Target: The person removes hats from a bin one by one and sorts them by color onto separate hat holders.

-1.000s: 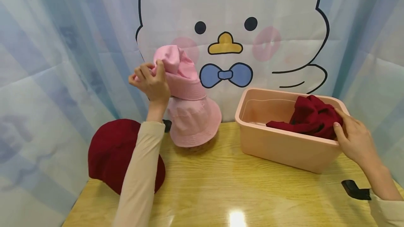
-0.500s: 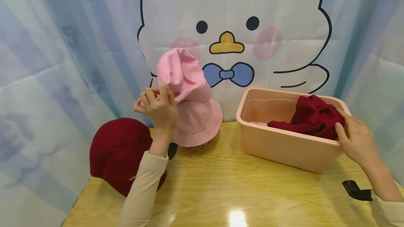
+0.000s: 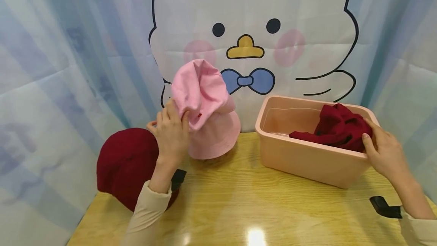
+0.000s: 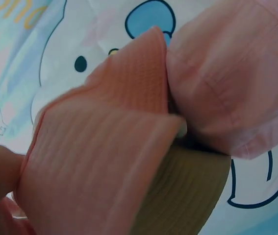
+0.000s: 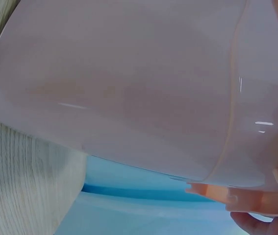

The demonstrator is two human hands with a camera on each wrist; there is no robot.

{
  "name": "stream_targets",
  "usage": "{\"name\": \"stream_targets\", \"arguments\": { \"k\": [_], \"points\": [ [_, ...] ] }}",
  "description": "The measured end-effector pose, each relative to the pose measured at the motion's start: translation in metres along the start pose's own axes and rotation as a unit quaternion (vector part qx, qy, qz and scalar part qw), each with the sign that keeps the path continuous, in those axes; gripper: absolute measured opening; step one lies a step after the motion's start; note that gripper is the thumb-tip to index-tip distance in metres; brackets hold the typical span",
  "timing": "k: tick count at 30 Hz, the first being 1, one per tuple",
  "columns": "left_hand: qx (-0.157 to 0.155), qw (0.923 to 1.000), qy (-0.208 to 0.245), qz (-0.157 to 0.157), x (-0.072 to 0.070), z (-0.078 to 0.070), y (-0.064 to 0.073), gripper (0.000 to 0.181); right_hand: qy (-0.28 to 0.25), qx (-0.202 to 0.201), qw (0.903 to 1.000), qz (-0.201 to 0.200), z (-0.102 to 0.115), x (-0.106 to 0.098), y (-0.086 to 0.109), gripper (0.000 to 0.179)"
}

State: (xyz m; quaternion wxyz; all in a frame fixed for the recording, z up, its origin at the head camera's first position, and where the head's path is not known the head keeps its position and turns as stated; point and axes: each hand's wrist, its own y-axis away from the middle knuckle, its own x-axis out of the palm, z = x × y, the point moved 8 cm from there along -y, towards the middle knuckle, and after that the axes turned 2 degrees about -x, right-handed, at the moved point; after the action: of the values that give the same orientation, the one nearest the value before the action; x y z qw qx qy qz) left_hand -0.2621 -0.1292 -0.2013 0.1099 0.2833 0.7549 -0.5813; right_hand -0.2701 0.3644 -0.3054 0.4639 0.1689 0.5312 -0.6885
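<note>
Nearest, left of the storage bin [image 3: 307,166], a dark red cap [image 3: 128,166] rested on the desk [image 3: 232,200]. The right hand [image 3: 385,147] gripped the bin's right rim, probably steadying it. The left hand [image 3: 170,134] pinched a pink bucket hat [image 3: 186,86] left of the bin, seemingly leaving its crown free. Behind stood a paler bucket hat [image 3: 216,137]. Since half a second earlier, the pinched hat had dropped lower; the bin had stayed.
</note>
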Motion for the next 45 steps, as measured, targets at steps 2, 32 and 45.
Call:
{"name": "stream_targets", "arguments": {
  "k": [2, 32, 45],
  "points": [
    [0.004, 0.9992, 0.001, 0.039, 0.003, 0.001, -0.001, 0.045, 0.0, -0.001, 1.0, -0.005, 0.0, -0.002, 0.0, 0.048],
    [0.047, 0.9972, 0.052, -0.025, 0.018, 0.008, -0.046, 0.011, 0.007, 0.004, 1.0, 0.003, 0.0, 0.0, 0.0, 0.049],
    [0.046, 0.9784, 0.157, -0.127, 0.022, -0.003, -0.047, 0.007, 0.003, 0.006, 0.9999, -0.008, 0.002, -0.002, 0.001, 0.048]
  ]
}}
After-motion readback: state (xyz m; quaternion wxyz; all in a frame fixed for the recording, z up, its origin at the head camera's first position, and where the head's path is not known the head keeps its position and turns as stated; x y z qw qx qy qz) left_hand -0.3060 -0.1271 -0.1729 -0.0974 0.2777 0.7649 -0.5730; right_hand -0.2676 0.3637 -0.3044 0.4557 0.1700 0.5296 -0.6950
